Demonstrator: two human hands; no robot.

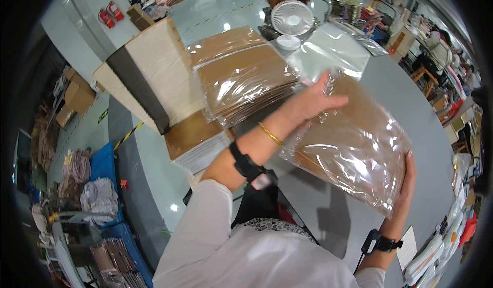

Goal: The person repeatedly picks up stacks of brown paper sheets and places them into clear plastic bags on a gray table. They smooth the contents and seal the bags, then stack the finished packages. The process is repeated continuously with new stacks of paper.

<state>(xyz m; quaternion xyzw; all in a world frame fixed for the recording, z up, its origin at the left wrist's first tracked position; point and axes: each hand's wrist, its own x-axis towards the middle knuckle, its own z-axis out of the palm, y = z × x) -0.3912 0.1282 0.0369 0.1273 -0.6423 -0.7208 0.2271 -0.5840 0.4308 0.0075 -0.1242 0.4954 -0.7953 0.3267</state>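
Note:
Between my hands, tilted above the grey table, is a flat brown packet in shiny clear plastic [354, 139]. My left hand [321, 100] grips its upper left edge, the thumb lying over the top; this hand is a little blurred. My right hand [407, 177] is closed round the packet's right edge, with most of the fingers hidden beneath it. To the left of my left hand lies a stack of similar brown packets in clear plastic [246, 75]. Beyond the held packet are clear plastic bags [334, 52] lying flat.
An open cardboard box [159, 67] holding brown-topped sheets [197, 136] stands at the left. A white fan [291, 18] is at the table's far edge. Paper [406, 249] and white plastic packages [429, 260] lie at the right. Blue carts with folded clothes [100, 200] stand on the floor.

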